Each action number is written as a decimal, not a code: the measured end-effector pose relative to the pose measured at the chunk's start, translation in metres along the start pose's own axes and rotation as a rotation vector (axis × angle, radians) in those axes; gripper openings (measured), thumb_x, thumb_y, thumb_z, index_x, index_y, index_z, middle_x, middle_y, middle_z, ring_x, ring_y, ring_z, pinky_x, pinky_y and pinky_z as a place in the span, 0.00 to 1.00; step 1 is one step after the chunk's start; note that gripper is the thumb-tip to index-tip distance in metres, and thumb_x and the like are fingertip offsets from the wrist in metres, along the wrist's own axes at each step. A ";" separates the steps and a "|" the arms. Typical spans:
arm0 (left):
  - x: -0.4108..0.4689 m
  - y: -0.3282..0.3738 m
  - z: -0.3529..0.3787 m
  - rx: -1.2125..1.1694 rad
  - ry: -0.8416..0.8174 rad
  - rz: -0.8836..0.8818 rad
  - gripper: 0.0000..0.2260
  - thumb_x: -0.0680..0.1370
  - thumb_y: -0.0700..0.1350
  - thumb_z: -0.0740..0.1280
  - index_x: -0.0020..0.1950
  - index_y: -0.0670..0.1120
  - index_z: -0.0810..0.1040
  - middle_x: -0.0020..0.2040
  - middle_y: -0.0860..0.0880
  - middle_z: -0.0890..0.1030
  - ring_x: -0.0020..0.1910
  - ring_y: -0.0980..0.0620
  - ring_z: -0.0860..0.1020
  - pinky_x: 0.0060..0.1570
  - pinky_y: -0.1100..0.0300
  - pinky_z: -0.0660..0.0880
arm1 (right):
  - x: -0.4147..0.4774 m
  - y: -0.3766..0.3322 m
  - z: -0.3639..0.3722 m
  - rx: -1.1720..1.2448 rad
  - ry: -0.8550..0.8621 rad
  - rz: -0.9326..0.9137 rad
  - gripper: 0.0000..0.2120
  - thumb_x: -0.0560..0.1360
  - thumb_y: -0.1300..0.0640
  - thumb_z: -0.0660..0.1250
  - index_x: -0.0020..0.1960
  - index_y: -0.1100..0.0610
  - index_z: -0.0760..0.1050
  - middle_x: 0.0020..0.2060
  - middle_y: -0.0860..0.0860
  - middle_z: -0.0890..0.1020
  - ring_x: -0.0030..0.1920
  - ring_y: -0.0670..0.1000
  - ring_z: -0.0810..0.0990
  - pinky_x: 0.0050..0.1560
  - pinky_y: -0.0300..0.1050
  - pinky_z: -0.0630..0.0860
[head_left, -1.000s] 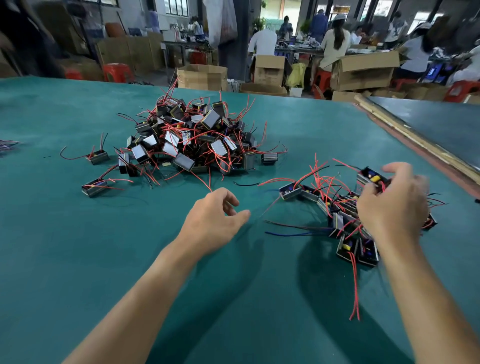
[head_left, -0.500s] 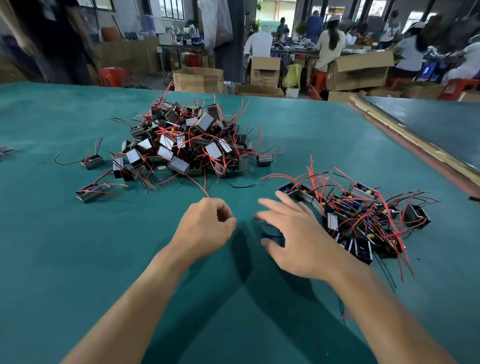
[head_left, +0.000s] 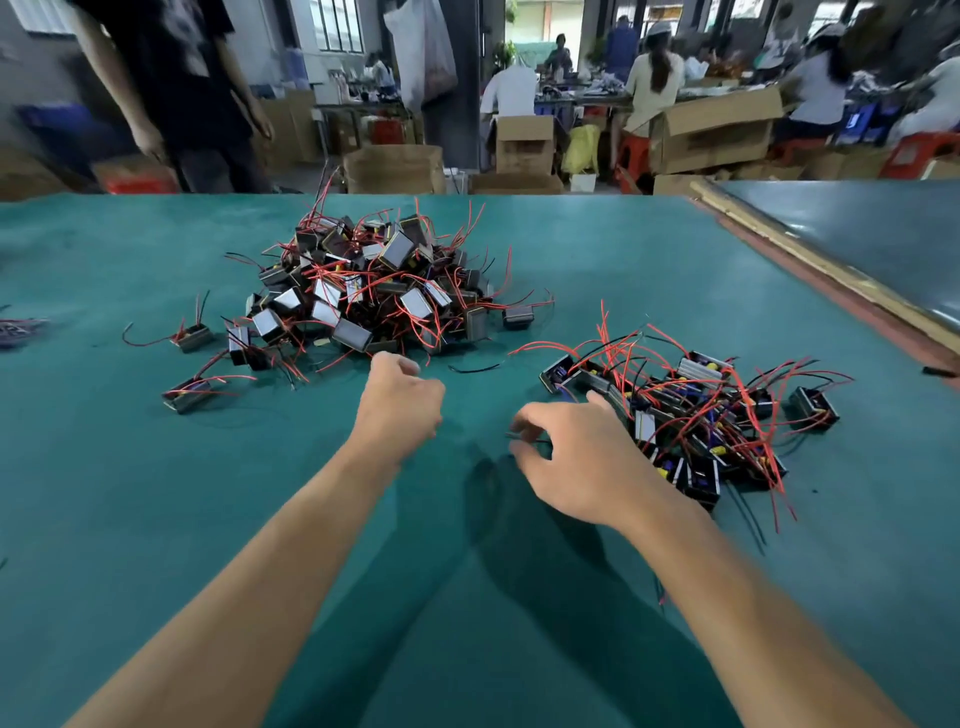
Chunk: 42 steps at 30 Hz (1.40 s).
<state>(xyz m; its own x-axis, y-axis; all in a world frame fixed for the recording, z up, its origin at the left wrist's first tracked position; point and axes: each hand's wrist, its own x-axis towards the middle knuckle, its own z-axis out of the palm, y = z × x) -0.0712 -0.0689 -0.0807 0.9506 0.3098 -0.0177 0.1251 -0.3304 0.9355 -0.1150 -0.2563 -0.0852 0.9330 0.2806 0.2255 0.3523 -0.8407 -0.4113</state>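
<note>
Done with small pile (head_left: 696, 410), big pile (head_left: 379, 291) left. Holding nothing in curled left grip (head_left: 400, 410); hovering half-open right grip (head_left: 576, 462) over wire (head_left: 527, 439).

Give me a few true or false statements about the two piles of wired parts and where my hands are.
1. The bigger pile lies beyond the left hand. True.
2. The right hand is lifting a part off the bigger pile. False: it is beside the smaller pile, low over the table.
3. The table is green. True.
4. The left hand's fingers are spread flat. False: they are curled.
</note>
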 end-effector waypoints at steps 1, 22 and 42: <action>0.011 0.006 0.001 -0.109 0.008 -0.076 0.12 0.77 0.38 0.64 0.60 0.39 0.71 0.43 0.43 0.76 0.30 0.49 0.75 0.29 0.57 0.75 | 0.000 -0.001 0.000 -0.001 -0.010 0.000 0.09 0.78 0.51 0.63 0.55 0.50 0.79 0.48 0.45 0.84 0.53 0.51 0.79 0.75 0.56 0.56; 0.092 0.026 0.025 -0.248 -0.004 -0.169 0.09 0.75 0.46 0.64 0.37 0.43 0.72 0.23 0.49 0.73 0.17 0.54 0.68 0.20 0.67 0.69 | -0.002 -0.005 0.005 0.033 -0.063 -0.021 0.09 0.77 0.55 0.60 0.51 0.50 0.78 0.40 0.48 0.84 0.42 0.52 0.76 0.74 0.55 0.56; -0.038 0.004 -0.018 0.133 -0.645 -0.051 0.17 0.81 0.51 0.59 0.38 0.43 0.77 0.27 0.42 0.80 0.18 0.50 0.72 0.20 0.64 0.69 | -0.002 0.000 0.001 0.139 -0.093 -0.036 0.14 0.75 0.51 0.68 0.60 0.46 0.76 0.45 0.47 0.85 0.49 0.53 0.81 0.54 0.47 0.74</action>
<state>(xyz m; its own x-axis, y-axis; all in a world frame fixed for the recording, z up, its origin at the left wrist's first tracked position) -0.1124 -0.0661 -0.0701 0.9168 -0.2551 -0.3072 0.1690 -0.4492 0.8773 -0.1162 -0.2567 -0.0866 0.9203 0.3560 0.1625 0.3862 -0.7592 -0.5239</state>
